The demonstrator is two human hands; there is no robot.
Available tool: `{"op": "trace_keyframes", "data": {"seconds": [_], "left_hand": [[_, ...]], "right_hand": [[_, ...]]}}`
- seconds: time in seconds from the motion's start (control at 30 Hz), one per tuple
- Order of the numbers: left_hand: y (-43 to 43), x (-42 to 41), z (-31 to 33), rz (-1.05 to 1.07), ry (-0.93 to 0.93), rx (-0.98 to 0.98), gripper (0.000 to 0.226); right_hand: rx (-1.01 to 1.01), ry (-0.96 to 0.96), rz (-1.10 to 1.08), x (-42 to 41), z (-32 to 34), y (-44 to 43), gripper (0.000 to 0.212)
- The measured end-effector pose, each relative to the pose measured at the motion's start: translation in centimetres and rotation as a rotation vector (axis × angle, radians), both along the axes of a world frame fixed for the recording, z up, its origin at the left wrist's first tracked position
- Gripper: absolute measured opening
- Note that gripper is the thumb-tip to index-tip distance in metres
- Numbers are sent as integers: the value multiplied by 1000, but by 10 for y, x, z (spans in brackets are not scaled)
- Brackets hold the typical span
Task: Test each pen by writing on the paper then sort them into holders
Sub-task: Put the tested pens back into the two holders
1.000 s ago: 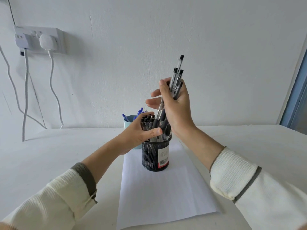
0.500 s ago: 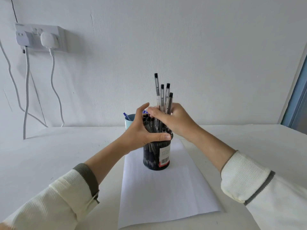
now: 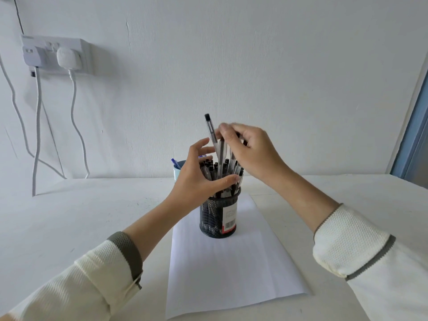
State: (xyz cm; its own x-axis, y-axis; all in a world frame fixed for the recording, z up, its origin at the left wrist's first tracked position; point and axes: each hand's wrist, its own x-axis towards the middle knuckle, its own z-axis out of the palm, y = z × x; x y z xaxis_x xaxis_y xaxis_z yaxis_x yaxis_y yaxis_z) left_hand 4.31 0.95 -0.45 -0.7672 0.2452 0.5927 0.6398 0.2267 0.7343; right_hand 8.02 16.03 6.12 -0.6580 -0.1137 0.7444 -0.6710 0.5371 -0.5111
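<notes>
Two cream sleeves frame the nearest part of the view, and between them a white sheet of paper (image 3: 231, 274) lies lengthwise on the white table (image 3: 92, 216), its near edge close to the person. The paper looks unmarked where it shows.

Further along the sheet stands a black mesh holder (image 3: 215, 218) with a barcode label, packed with black pens (image 3: 209, 167). The left hand (image 3: 196, 177) wraps the bundle just above the rim, thumb across the front and fingers behind. The right hand (image 3: 252, 151) is above it, fingers curled down onto a few raised pens (image 3: 211, 133) with clear barrels that stand higher than the rest; one leans left, clear of the fingers.

These pens look light, stiff and smooth, so a loose bunch is likely to slip or fan out. A single barrel pinched near its middle or upper end should come out more cleanly than several at once. The tall, narrow holder may tip if a pen drags on its neighbours, so the steadying left hand looks useful.

Just behind the holder, partly hidden, a pale blue cup (image 3: 178, 172) holds blue pens (image 3: 174, 162). Bare tabletop lies on both sides, and the near half of the paper is free for writing. On the far wall, left, a socket (image 3: 55, 54) carries a white plug with cables hanging down.
</notes>
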Motion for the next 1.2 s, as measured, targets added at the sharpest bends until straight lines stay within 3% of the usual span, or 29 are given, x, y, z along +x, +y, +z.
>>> {"op": "trace_keyframes", "data": {"seconds": [0.1,0.17,0.3,0.4,0.47,0.7,0.83,0.97,1.07,1.2], "left_hand": [[1,6,3,-25,14,-60,98],[2,12,7,5,74,-25,91],[5,22,17,35,204,66,71],[5,21,21,4,237,90,26],[5,18,24,18,213,102,15],[2,30,57,4,257,211,29],[-3,36,55,44,352,149,40],[-7,35,34,99,363,8,29],[-11,29,16,151,450,-90,29],[-17,19,2,117,435,-151,38]], "right_hand": [[190,-211,-84,0,-7,5,52],[242,-170,-94,1,-11,7,47],[67,-303,108,9,-7,10,58],[-33,-294,153,14,0,16,39],[-40,-289,154,14,1,19,31],[-167,-250,228,17,14,26,28],[-118,-252,117,19,10,36,25],[-45,-343,25,13,-11,49,27],[10,-534,63,5,-30,61,48],[99,-863,248,-6,-56,64,104]]}}
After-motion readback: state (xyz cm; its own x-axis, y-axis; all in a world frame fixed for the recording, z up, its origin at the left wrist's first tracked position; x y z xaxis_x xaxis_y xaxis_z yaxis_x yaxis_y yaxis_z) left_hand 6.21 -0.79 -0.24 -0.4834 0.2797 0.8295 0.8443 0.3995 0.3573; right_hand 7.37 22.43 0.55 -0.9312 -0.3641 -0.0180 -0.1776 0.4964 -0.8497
